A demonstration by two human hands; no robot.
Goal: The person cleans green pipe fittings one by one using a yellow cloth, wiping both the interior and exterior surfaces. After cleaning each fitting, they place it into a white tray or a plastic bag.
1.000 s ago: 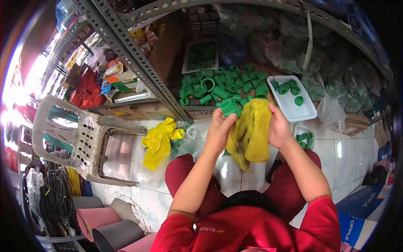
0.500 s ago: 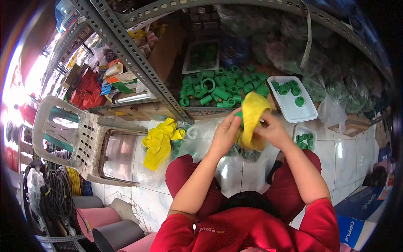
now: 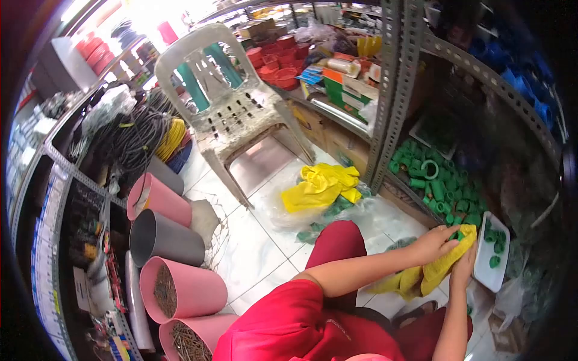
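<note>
A yellow cloth (image 3: 442,269) hangs between my two hands, its lower end trailing left over my lap. My left hand (image 3: 432,245) is closed, with a small green pipe fitting (image 3: 459,236) at its fingertips, partly covered by the cloth. Wrapped against the other side of the cloth is my right hand (image 3: 463,269). Just beyond them, a heap of green pipe fittings (image 3: 442,186) lies on the low shelf. A white tray (image 3: 489,274) with several green fittings stands to the right of my hands.
Another yellow cloth (image 3: 319,186) lies on plastic bags on the tiled floor. A worn plastic chair (image 3: 241,114) stands ahead. Pink bins (image 3: 201,289) and a grey bin (image 3: 174,240) line the left; two hold nails or screws. A perforated metal post (image 3: 394,90) rises beside the fittings.
The head view has swung left, so hands, shelf and tray now appear farther right and the bins show more. Both hands still hold the cloth, which now hangs longer toward my lap.
</note>
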